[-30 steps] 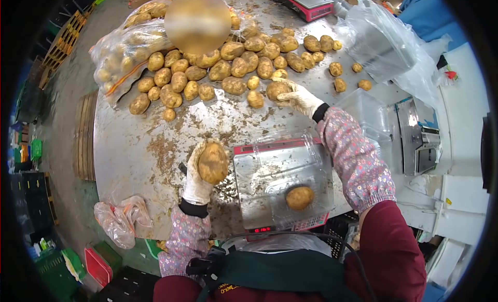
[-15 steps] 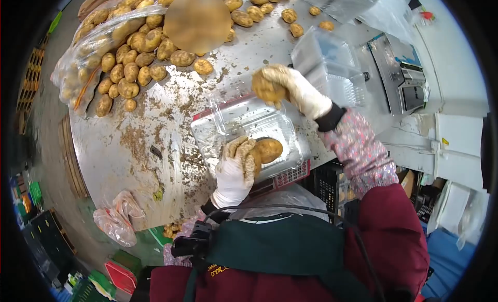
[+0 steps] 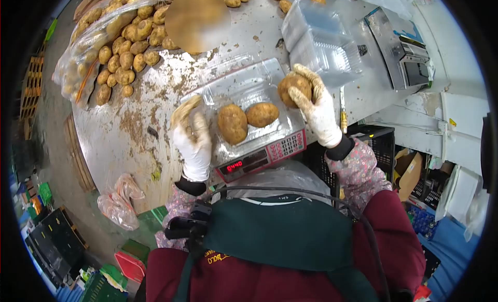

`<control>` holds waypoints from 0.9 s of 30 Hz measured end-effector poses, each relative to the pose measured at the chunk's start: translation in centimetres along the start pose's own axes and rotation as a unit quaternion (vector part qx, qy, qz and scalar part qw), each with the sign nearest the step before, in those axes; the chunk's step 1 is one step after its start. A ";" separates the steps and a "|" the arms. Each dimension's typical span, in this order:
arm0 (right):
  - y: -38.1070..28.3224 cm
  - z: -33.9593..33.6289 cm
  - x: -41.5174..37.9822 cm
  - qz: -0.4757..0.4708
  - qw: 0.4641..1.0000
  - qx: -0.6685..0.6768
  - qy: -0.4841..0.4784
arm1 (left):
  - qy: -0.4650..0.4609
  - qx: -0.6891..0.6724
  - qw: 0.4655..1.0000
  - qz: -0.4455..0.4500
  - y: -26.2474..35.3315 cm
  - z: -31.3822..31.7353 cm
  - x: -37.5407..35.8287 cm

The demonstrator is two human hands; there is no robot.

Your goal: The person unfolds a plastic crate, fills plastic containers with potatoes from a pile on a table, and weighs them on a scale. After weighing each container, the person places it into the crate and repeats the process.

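Note:
Two potatoes, a larger one (image 3: pixel 232 124) and a smaller one (image 3: pixel 262 114), lie side by side in a clear plastic clamshell box (image 3: pixel 228 150) on a red-edged digital scale (image 3: pixel 259 158). Its red display (image 3: pixel 235 166) glows with digits that look like 0440. My right hand (image 3: pixel 315 106), in a dirty white glove, grips a third potato (image 3: pixel 293 89) just right of the box. At the box's left edge my gloved left hand (image 3: pixel 192 138) holds nothing, its fingers apart.
Loose potatoes (image 3: pixel 124 75) spill from a clear plastic bag (image 3: pixel 83 58) at the back left. Stacked clear boxes (image 3: pixel 324 47) stand right of the scale, near a metal machine (image 3: pixel 397 47). A marker-like stick (image 3: pixel 343 110) lies by the table edge. Dirt covers the metal table (image 3: pixel 114 162).
My left hand has let go of a potato in the box and moved left. My right hand has come down and right, still with its potato. The scale's display now shows.

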State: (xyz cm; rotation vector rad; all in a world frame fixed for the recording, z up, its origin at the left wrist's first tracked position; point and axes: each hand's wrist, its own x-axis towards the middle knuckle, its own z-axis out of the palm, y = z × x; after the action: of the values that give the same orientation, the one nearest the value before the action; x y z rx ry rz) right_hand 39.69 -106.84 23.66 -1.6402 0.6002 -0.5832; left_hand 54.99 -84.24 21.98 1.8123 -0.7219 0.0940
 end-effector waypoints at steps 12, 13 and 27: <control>-0.3 2.1 0.4 -0.140 0.940 -0.281 -0.134 | -0.279 0.317 0.857 0.295 0.9 6.7 -5.7; 0.0 2.5 0.3 -0.169 0.891 -0.384 -0.174 | -0.256 0.321 0.837 0.361 0.5 6.6 -6.3; 2.9 -5.9 -1.4 -0.032 0.998 0.025 0.052 | 0.016 -0.058 0.971 -0.229 -6.6 -3.4 0.1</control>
State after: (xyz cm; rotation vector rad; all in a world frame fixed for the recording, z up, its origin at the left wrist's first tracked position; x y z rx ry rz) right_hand 34.50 -110.58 21.52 -1.5938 0.6063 -0.7286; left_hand 59.40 -80.06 17.71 1.8154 -0.2656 -0.2210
